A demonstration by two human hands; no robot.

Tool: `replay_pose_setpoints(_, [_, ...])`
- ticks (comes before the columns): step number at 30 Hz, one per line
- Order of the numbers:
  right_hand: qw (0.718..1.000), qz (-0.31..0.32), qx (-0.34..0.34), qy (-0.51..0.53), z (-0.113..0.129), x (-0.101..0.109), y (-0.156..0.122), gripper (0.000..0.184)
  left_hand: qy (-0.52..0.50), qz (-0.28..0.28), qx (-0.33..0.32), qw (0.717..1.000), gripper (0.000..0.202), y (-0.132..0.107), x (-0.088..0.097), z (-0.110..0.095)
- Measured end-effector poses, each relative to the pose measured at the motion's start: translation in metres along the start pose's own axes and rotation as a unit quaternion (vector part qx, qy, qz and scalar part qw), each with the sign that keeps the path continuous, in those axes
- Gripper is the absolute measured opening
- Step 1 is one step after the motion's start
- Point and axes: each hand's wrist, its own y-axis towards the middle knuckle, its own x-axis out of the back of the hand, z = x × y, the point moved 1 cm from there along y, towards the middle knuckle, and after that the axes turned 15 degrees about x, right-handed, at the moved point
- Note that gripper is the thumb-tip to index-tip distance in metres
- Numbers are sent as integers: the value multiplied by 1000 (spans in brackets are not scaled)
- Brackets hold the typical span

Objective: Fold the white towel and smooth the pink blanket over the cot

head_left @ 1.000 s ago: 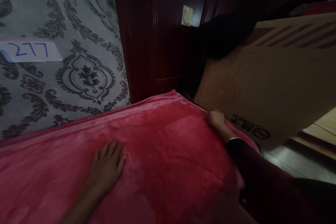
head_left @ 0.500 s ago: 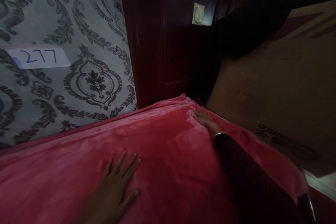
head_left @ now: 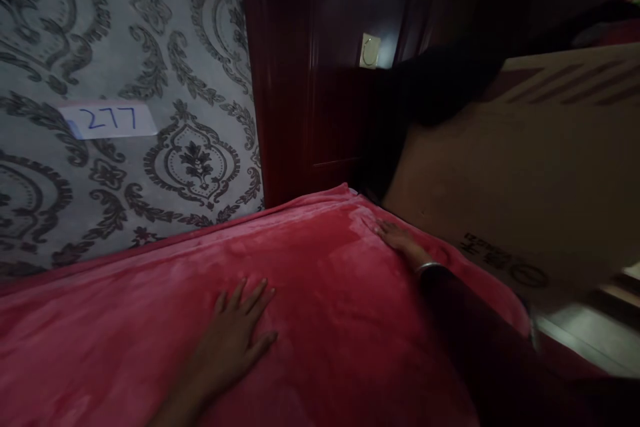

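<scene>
A plush red-pink sheet or blanket spreads over what looks like a bed, with lighter and darker brushed patches on its pile. My left hand lies flat on it near the lower middle, fingers spread. Farther off, close to the right-hand edge, my right hand rests palm down with fingers stretched out. A silvery bracelet circles that wrist, below a dark sleeve. Neither hand grips anything.
Patterned grey wallpaper rises behind, bearing a paper label marked 277. A dark red wooden panel carries a pale square plate. A large cardboard box stands at the right, beside a dark cloth-like shape.
The view has shifted, so the wall and label appear farther right. My right hand has slid a little nearer along the blanket's edge. My left hand stays flat on the cloth.
</scene>
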Motion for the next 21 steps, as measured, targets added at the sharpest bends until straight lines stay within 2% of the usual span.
replay_pose_setpoints(3, [999, 3, -40, 25, -15, 9, -52, 52, 11, 12, 8, 1000, 68, 2, 6, -5])
replay_pose_setpoints(6, [995, -27, -90, 41, -33, 20, -104, 48, 37, 11, 10, 999, 68, 4, 10, -11])
replay_pose_setpoints(9, [978, -84, -189, 33, -47, 26, -152, 51, 69, 5, 9, 998, 66, 5, 11, -14])
replay_pose_setpoints(12, [946, -129, -298, 24, -54, 24, -191, 51, 86, -8, -1, 996, 66, 8, 8, -13])
replay_pose_setpoints(15, [922, -150, -354, 39, -54, 19, -213, 43, 95, -18, -7, 995, 66, 9, 7, -15])
replay_pose_setpoints(18, [912, -174, -367, 53, -56, 18, -219, 36, 90, 9, -7, 996, 69, -5, 8, -27])
replay_pose_setpoints(19, [909, -182, -371, 58, -58, 20, -218, 34, 79, 22, -27, 996, 69, -14, 9, -35])
replay_pose_setpoints(21, [899, -198, -384, 68, -64, 26, -214, 30, 45, 45, -112, 992, 67, -39, 8, -52])
